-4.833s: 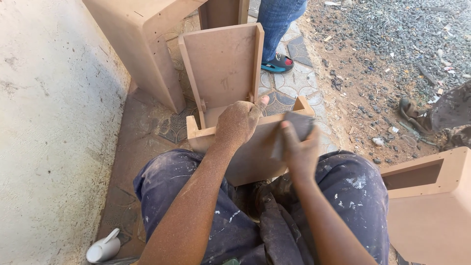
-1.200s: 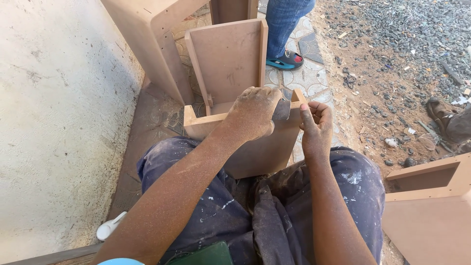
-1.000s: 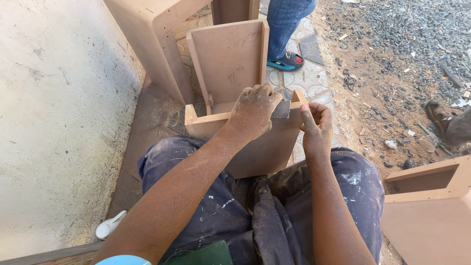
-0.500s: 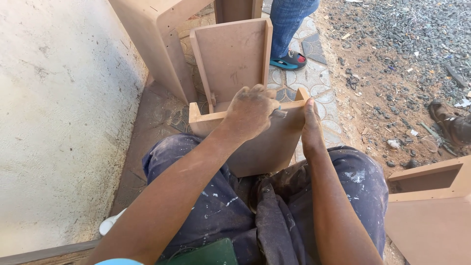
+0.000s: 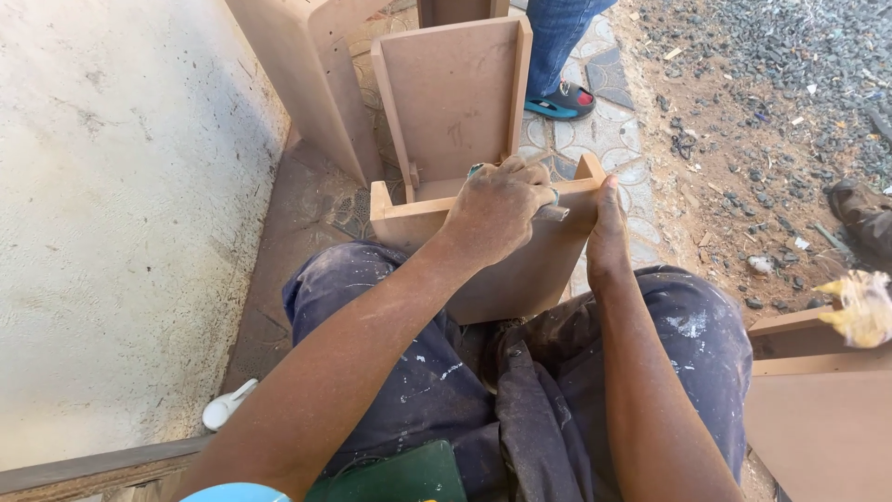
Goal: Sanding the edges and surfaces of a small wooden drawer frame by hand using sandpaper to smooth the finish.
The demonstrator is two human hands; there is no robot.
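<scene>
I sit with a brown fibreboard drawer box point(image 5: 520, 279) clamped between my knees, its open side facing away from me. My left hand point(image 5: 497, 209) is shut on a small tool point(image 5: 554, 213) with a teal handle end and a grey metal tip, and it rests on the top edge of the near panel. My right hand point(image 5: 609, 232) lies flat, fingers straight, against the right end of that panel, just right of the tool tip. The tool's working end is mostly hidden by my left hand.
A tall fibreboard cabinet piece point(image 5: 311, 84) stands at the back left by a pale wall point(image 5: 111, 204). Another person's jeans leg and sandal point(image 5: 557, 98) are behind the box. More fibreboard point(image 5: 818, 409) lies at right. Gravel ground, a white object point(image 5: 228, 405) on the floor.
My right hand has dropped from pinching near the tool tip to lying flat against the panel's right end. My left hand stays on the top edge with the tool.
</scene>
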